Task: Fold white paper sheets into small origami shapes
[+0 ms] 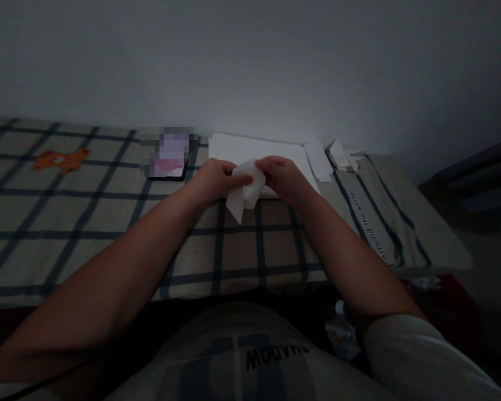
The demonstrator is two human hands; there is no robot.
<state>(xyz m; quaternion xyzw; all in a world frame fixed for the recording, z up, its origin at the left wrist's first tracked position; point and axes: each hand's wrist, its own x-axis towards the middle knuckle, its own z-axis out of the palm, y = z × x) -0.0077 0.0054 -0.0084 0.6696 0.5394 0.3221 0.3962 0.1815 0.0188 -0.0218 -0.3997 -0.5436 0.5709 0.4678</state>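
Note:
Between my two hands is a folded piece of white paper (250, 186), with one pointed corner hanging down toward me. My left hand (217, 178) pinches its left side, the thumb lying across the front. At the upper right edge of the paper, the fingers of my right hand (281, 175) are closed on it. Both hands are just above the near edge of a stack of white paper sheets (254, 147), which lies on the checked tablecloth (237, 256). The fingertips behind the folded paper are hidden.
A phone (171, 153) with a lit, blurred screen lies left of the stack. An orange cut-out shape (62, 160) is farther left. Right of the stack are a white paper strip (318, 159) and folded paper pieces (343, 156). A wall (250, 67) rises behind the table.

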